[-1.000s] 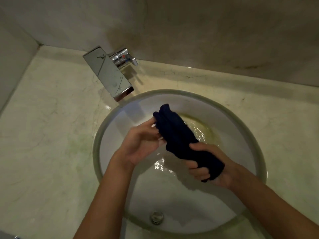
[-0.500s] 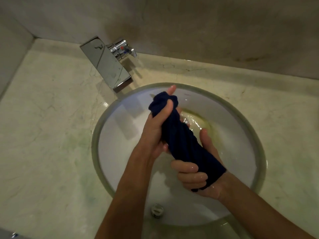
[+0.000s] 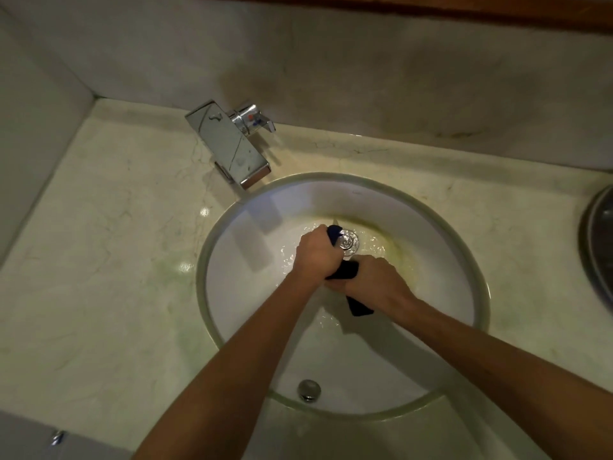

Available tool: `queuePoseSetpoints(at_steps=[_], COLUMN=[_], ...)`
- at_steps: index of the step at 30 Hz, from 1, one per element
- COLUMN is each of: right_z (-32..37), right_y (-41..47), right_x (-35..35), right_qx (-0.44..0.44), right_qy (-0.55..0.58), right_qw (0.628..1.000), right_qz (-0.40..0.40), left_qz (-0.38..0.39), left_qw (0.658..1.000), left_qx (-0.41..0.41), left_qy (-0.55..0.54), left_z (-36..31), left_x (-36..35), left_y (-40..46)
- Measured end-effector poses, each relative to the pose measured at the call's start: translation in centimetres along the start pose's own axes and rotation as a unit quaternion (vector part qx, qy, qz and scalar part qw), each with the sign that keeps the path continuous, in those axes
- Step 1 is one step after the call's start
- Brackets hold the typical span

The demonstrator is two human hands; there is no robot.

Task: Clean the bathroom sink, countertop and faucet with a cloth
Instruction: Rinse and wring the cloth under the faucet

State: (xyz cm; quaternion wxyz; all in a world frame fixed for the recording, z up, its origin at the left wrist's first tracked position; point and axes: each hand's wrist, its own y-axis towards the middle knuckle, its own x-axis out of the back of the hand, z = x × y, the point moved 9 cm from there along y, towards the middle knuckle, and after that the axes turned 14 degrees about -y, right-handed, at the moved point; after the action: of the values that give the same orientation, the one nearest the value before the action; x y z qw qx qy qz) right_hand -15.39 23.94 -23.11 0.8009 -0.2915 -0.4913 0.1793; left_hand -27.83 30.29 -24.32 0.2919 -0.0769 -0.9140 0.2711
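Note:
A dark blue cloth (image 3: 345,270) is twisted into a tight roll between both hands, low inside the round white sink (image 3: 252,293). My left hand (image 3: 316,255) grips its far end, right beside the metal drain (image 3: 349,242). My right hand (image 3: 374,282) grips the near end, and a short tail of cloth sticks out below it. Most of the cloth is hidden by my fingers. Water lies around the drain, with yellowish staining. The flat chrome faucet (image 3: 229,144) stands at the sink's back left, on the pale marble countertop (image 3: 109,260).
An overflow hole (image 3: 309,390) sits in the sink's near wall. A round metal object (image 3: 597,247) shows at the right edge of the counter. Walls close the counter at the back and left. A small chrome knob (image 3: 57,437) is at the bottom left.
Both hands closed fully around the cloth and sank with it from above the basin down to the drain. The camera view has pulled back and shows more counter.

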Motion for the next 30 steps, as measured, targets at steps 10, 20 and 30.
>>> queuePoseSetpoints(at_steps=[10,20,30], right_z=[4.2,6.7,1.7], right_y=[-9.2,-12.2,-4.5], right_x=[-0.1,-0.4,-0.3], right_qx=[0.177,0.289,-0.023], right_qy=[0.668,0.664,0.204], right_qw=[0.522,0.471,0.972], right_qz=[0.5,0.503,0.112], left_qz=[0.327,0.35,0.053], left_qw=[0.803,0.565,0.95], left_qx=[-0.086,-0.097,-0.003], left_qy=[-0.49,-0.741,-0.309], left_z=[-6.1,-7.8,-1.2], left_x=[5.8,1.8,0.5], left_y=[-7.3,-8.4,-1.3])
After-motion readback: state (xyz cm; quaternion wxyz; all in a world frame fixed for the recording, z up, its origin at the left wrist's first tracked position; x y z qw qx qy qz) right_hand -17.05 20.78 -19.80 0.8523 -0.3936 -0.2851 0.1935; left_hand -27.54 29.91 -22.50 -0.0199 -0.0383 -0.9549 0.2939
